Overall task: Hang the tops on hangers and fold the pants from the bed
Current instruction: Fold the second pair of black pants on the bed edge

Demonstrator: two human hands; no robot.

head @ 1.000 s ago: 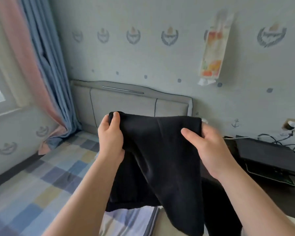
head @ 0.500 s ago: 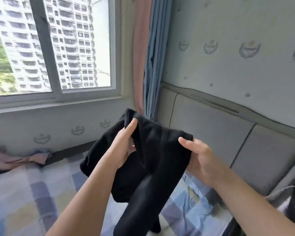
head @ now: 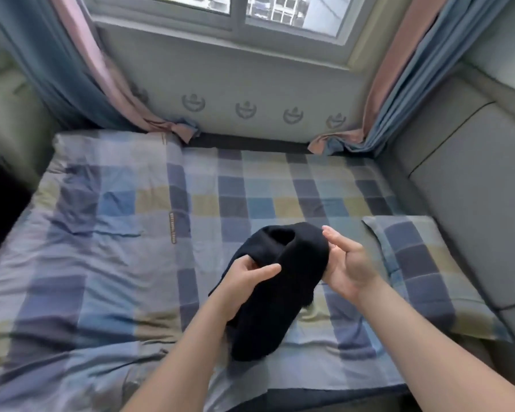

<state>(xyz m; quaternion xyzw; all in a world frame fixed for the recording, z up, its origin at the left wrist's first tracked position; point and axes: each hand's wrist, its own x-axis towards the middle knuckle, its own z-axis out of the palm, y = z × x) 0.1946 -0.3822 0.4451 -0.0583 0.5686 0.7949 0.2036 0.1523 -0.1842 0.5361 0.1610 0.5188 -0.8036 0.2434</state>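
Black soft-cloth pants [head: 280,281]: bunched into a thick roll and held in both hands over the middle of the bed, nearer the pillow side.
Where it sits: the far end is lifted clear of the checked blue, grey and yellow bed sheet [head: 101,263]. The near end droops to the sheet, though actual contact cannot be told.
Left grip: the left grip [head: 244,281] is curled round the roll's left flank, with the thumb laid across the top of the cloth and the fingers under it.
Right grip: the right grip [head: 345,263] lies against the right flank with its fingers fairly straight. Whether the thumb pinches the cloth cannot be told.
Long axis: runs from the person out toward the window [head: 280,13], leaning a little to the right at the far end.
Which way it points: a rounded opening, probably the waistband, faces up and away at the far end. The other end trails back toward the person.
Done so far: nothing finished shows, with no folded pile, hanger or top in view.
Left to do: this pair probably needs spreading flat on the sheet and folding, and any tops are still to be hung.
Nearby: a matching checked pillow [head: 422,263] lies just right of the hands, against the grey padded headboard [head: 473,203].
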